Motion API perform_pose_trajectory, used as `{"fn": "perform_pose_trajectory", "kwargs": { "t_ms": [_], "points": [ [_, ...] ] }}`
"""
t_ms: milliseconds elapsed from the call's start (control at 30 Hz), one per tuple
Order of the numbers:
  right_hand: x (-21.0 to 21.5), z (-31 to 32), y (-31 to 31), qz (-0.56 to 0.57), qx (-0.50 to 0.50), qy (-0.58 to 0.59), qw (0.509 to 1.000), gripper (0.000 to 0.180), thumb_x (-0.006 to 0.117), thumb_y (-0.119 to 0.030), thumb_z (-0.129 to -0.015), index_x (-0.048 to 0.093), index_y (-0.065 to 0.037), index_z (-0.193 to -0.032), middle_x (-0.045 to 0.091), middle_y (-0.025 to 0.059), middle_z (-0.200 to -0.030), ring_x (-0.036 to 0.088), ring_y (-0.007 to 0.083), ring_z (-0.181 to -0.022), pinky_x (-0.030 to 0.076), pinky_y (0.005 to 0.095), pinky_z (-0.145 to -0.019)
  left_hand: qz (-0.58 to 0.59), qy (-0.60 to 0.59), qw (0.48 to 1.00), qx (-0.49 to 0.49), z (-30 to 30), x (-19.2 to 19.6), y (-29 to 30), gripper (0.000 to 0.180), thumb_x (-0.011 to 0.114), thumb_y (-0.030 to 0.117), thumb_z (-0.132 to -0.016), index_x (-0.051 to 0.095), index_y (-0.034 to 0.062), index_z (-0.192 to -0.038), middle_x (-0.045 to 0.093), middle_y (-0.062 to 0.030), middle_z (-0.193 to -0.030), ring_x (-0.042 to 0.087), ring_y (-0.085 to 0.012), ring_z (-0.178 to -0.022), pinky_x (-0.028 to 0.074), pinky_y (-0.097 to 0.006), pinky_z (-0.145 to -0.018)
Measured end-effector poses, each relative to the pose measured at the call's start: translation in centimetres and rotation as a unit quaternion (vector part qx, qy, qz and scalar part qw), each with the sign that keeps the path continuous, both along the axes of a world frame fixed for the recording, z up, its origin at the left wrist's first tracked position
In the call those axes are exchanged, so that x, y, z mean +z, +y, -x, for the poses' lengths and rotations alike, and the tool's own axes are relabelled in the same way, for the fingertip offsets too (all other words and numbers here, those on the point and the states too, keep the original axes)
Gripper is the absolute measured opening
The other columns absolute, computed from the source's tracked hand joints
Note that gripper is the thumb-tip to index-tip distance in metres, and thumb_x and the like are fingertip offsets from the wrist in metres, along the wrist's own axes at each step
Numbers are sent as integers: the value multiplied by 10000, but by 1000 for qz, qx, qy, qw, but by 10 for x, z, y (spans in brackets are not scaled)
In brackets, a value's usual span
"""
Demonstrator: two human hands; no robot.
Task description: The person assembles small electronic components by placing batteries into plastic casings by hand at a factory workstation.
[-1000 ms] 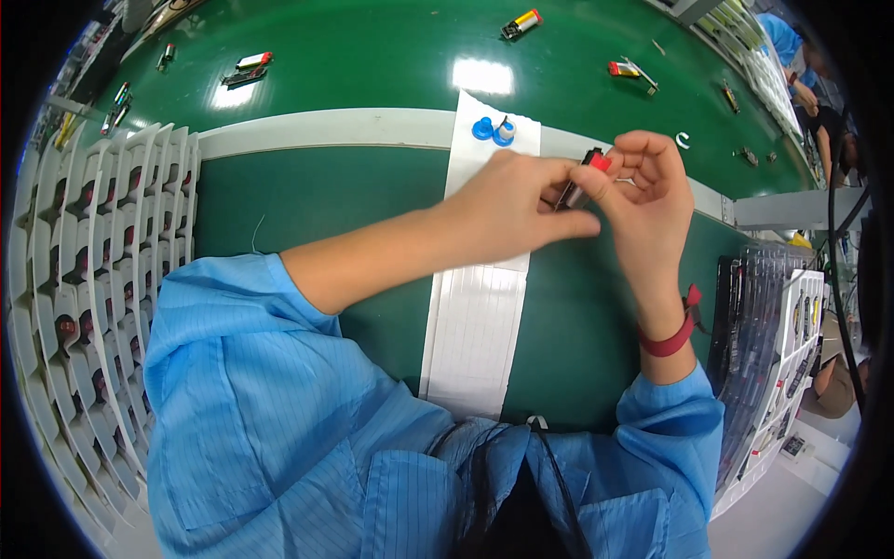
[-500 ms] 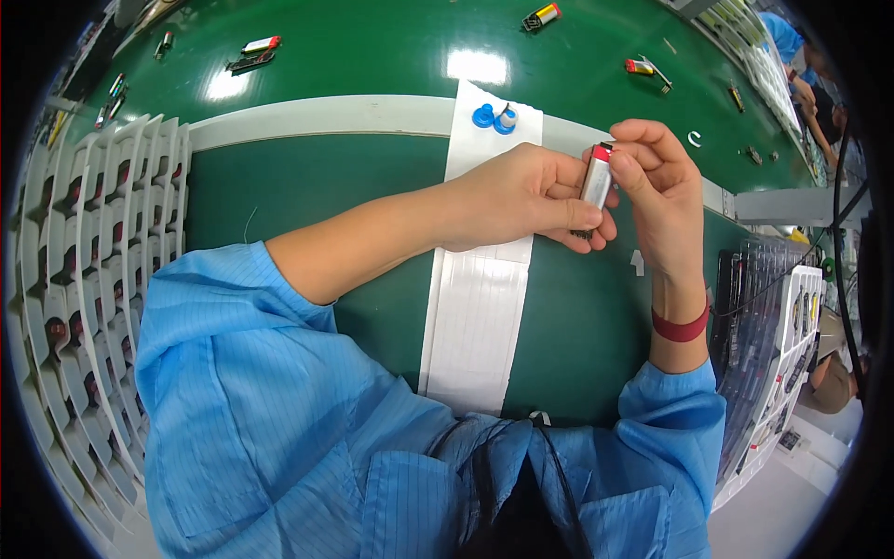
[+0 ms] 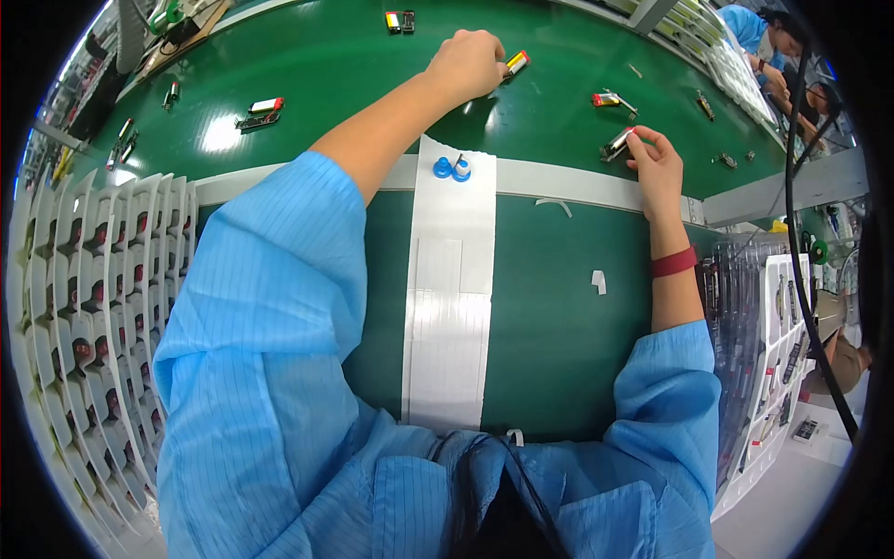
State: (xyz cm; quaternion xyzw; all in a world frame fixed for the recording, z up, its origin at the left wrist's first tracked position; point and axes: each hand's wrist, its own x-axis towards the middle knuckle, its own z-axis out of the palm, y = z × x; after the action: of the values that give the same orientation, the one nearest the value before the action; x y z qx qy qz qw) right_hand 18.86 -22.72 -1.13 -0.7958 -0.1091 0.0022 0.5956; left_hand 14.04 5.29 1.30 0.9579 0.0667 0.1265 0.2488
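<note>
My left hand point(image 3: 468, 67) is stretched far over the green belt. Its curled fingers close on a small battery point(image 3: 516, 63) with a yellow wrap and red end, partly hidden by the fingers. To the right, my right hand point(image 3: 659, 166) pinches the red end of a silver battery point(image 3: 616, 144), low over the belt just past its pale edge rail. A wide white strip point(image 3: 451, 345) runs lengthwise on the dark green bench between my arms. Two blue-based nozzle-like pieces point(image 3: 452, 169) stand at its far end.
More battery assemblies lie along the belt, among them a silver one point(image 3: 266, 105) and a red-ended one point(image 3: 605, 99). Stacked white trays point(image 3: 93, 317) flank my left side; clear and white trays point(image 3: 778, 317) flank my right. A black cable point(image 3: 792, 186) hangs at right. Co-workers sit beyond.
My hands have separated. The right carried the silver battery forward to the belt; the left let go of it and reached far ahead to the yellow-wrapped battery. The whole view has shifted.
</note>
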Motion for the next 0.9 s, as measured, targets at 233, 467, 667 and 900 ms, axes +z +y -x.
{"fn": "perform_pose_trajectory", "kwargs": {
  "t_ms": [233,467,667,900],
  "points": [
    [-4,3,-12,180,-37,-127,975,259,648,-198,-778,628,-31,-975,640,42,-771,574,98,-688,455,231,-657,-82,16,996,-10,-7,26,-55,576,678,223,-695,464,115,-1218,380,-188,-1293,451,-361,-1090,433,-393,-837],
    [-7,8,0,27,-46,-199,979,154,629,-120,-794,627,-7,-898,623,39,-783,561,71,-685,448,199,-622,-240,-194,917,-254,-92,1,-137,367,590,122,-729,551,112,-1094,571,-66,-1062,510,-251,-1030,452,-349,-852],
    [2,19,7,-140,-2,-230,963,97,596,-59,-828,578,9,-895,592,21,-767,536,45,-657,418,158,-536,-288,-49,917,-272,-109,10,-159,181,533,131,-775,663,68,-884,645,-115,-935,619,-286,-888,516,-377,-713],
    [9,41,17,-101,54,-243,963,106,597,-77,-826,589,5,-893,606,23,-755,560,58,-668,433,171,-562,7,-203,965,-168,11,53,-63,120,584,109,-723,624,-4,-727,576,-186,-739,571,-352,-737,468,-412,-692]
  ]
}}
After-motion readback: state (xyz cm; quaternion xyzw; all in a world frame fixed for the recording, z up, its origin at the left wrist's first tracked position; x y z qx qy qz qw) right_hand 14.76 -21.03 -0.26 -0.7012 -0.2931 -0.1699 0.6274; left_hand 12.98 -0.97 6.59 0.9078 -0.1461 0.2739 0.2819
